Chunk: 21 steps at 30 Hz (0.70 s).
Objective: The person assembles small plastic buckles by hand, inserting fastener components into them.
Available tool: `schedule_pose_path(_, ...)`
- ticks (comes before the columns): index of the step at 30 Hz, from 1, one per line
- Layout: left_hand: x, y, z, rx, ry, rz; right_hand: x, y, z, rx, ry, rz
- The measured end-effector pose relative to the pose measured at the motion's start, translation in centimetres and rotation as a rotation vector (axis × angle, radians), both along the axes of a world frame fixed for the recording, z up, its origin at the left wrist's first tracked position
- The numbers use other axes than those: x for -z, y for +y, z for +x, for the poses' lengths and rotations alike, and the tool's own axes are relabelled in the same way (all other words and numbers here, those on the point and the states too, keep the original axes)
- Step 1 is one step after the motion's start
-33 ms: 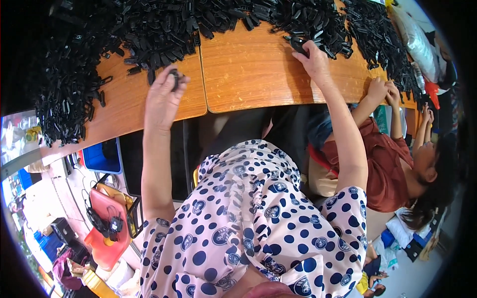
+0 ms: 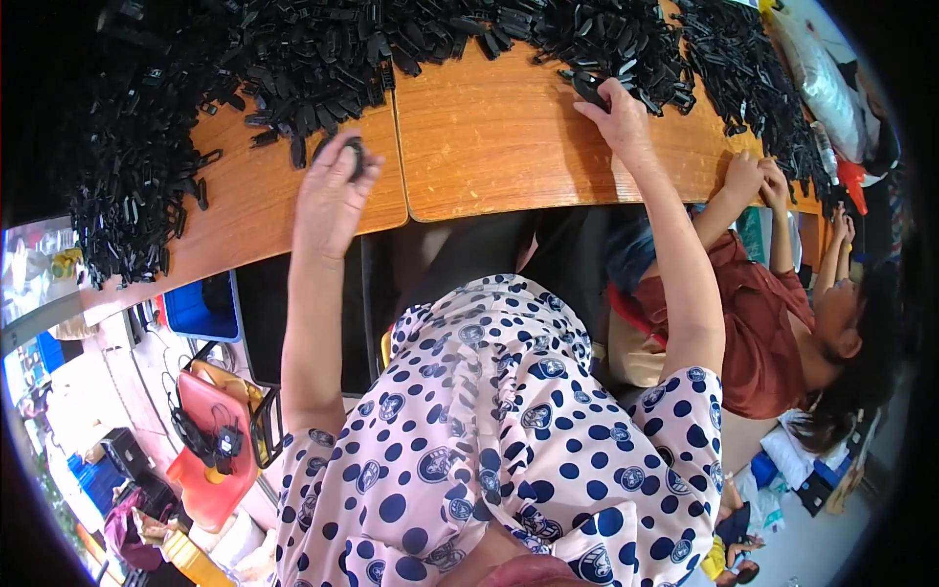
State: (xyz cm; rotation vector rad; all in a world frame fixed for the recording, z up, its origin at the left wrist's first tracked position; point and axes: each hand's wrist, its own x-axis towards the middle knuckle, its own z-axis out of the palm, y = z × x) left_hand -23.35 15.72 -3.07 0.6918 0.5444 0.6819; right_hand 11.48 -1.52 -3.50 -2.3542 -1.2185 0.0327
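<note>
My left hand (image 2: 331, 191) is raised over the near left part of the wooden table (image 2: 489, 147). Its thumb and fingers are closed on a small black plastic piece (image 2: 354, 157), slightly blurred. Farther right, my right hand (image 2: 622, 122) pinches another black plastic piece (image 2: 588, 88) at the edge of a heap. A wide pile of small black plastic pieces (image 2: 303, 68) lies beyond my left hand, and a second pile (image 2: 616, 44) lies just past my right. The exact kind of piece is too small to make out.
At the right, a co-worker in a dark red shirt (image 2: 758, 333) has hands (image 2: 753, 178) at the table edge by another black heap (image 2: 734, 78). A blue bin (image 2: 202, 311) and a red chair (image 2: 210, 416) with cables stand at the lower left. Plastic bags (image 2: 817, 83) lie far right.
My left hand has shifted slightly right, and the black piece in it has turned a little. My right hand stays in nearly the same place.
</note>
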Motion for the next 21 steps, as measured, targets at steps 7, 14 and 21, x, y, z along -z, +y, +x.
schedule_pose_path(7, 0.0, -5.6, 4.2, 0.271, 0.036, -0.179, 0.4, 0.1, 0.2, 0.049, 0.174, 0.198)
schedule_pose_path(14, 0.1, -8.2, 6.2, 0.347, 0.057, -0.173, 0.7, 0.3, -0.1, 0.136, 0.730, 0.385)
schedule_pose_path(21, -0.1, -8.0, 6.4, 0.425, 0.121, -0.104, 2.7, 1.4, -0.4, 0.069, 0.530, 0.363)
